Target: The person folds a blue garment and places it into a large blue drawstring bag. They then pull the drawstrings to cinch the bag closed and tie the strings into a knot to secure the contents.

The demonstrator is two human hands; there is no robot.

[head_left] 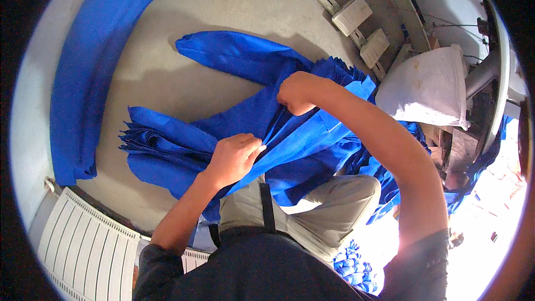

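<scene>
Blue fabric pieces (312, 139) lie in a layered heap across my lap and the floor in front of me. My left hand (235, 159) is closed on a fold of this fabric, thumb toward the right. Farther up and to the right, my right hand (301, 93) is curled into a fist on the same cloth; its fingertips are hidden. Between the two hands the fabric runs in slanting folds. A stack of cut layers (150, 139) fans out at the left end, and a long folded piece (234, 56) reaches left beyond my right hand.
A long blue fabric bundle (95, 78) lies along the left wall. At lower left stands a white radiator (83, 245). Sewing-machine-style pedals (352, 14) on a metal frame are at upper right, beside a stuffed white sack (426, 86). Small blue-and-white bundles (354, 267) lie near my right knee.
</scene>
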